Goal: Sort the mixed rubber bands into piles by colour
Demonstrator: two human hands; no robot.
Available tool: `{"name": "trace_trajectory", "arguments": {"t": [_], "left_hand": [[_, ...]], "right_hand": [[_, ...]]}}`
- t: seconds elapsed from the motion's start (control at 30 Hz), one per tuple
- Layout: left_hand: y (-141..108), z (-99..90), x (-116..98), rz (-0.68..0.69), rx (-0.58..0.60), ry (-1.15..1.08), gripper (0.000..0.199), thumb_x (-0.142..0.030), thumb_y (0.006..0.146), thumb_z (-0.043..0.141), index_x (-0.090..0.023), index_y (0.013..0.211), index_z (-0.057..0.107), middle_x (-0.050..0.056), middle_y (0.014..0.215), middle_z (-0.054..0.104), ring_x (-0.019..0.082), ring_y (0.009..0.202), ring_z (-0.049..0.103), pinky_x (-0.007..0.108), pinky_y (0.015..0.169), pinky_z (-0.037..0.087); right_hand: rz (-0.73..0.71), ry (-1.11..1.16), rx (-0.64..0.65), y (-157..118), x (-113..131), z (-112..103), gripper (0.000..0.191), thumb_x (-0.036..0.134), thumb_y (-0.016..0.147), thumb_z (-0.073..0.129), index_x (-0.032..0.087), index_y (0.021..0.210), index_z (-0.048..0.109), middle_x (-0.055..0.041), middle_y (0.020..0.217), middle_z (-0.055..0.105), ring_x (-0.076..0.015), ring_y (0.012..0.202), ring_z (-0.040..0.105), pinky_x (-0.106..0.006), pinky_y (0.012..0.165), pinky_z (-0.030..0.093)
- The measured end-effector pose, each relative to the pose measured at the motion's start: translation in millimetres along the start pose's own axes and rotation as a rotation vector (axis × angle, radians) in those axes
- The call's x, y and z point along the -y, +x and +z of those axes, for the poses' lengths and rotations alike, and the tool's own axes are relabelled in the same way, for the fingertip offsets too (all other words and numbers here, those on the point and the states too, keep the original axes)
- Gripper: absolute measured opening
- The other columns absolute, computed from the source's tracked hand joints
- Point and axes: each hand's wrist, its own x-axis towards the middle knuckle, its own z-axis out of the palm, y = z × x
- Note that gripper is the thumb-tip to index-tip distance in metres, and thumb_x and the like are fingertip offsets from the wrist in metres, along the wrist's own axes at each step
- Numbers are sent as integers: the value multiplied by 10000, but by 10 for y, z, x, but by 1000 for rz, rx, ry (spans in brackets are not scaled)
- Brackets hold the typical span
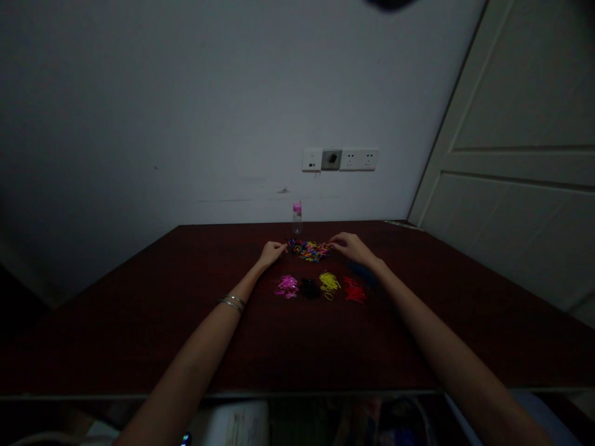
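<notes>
A mixed pile of small coloured bands [312, 250] lies on the dark red table. My left hand [272, 253] is at the pile's left edge, fingers pinched together on something I cannot make out. At the right edge of the pile is my right hand [349, 246], its fingertips closed on something too small to name. Nearer to me lie separate heaps: pink bands [287, 285], black bands [310, 288], yellow bands [329, 282] and red bands [354, 290]. A dark blue heap [363, 272] shows partly beside my right forearm.
A clear bottle with a pink top [297, 218] stands behind the mixed pile, near the wall. Wall sockets [359, 160] are above the table [162, 297]. A panelled door [515, 155] is at the right. Items sit below the table's front edge.
</notes>
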Motion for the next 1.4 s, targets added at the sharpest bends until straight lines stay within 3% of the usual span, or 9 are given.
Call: {"name": "trace_trajectory", "arguments": {"t": [0.2,0.37,0.67,0.8,1.13,1.4], "left_hand": [[5,4,25,2,-8,4,401,-442,745,481,-99,671,675,-28,443,450,87,453,386,209,478,269],[1,16,-11,52,-4,56,308,-375,693,543,-103,681,687,8,558,569,104,537,465,213,535,329],[6,85,-339,209,200,353,264,-329,645,612,-172,835,708,24,736,641,126,642,537,208,576,377],[-51,112,-415,212,258,469,225,-298,667,612,-197,845,704,24,786,654,133,680,560,204,597,389],[-77,190,-370,203,258,539,165,-255,748,529,-188,815,665,43,850,658,153,750,587,220,644,415],[-45,119,-388,146,226,548,194,-238,800,469,-173,895,625,75,956,646,164,857,580,231,727,423]], "right_hand": [[258,-154,-100,-237,-837,10,295,301,823,483,134,973,674,-111,1017,658,-206,962,585,-311,879,422],[421,-199,-80,-448,-1165,100,332,292,827,446,129,1019,661,-120,1084,641,-213,1018,576,-301,902,411],[481,-232,-23,-484,-1141,112,336,296,817,447,169,1050,654,-90,1098,648,-223,1037,576,-306,890,419],[480,-257,-16,-489,-1137,112,344,302,817,445,173,1067,643,-89,1125,633,-219,1039,573,-307,892,419],[481,-274,10,-492,-1080,89,349,297,821,435,178,1078,638,-88,1139,625,-221,1055,561,-316,900,416],[488,-295,20,-488,-1098,93,357,314,829,422,185,1086,633,-92,1158,611,-233,1058,555,-335,895,418]]}}
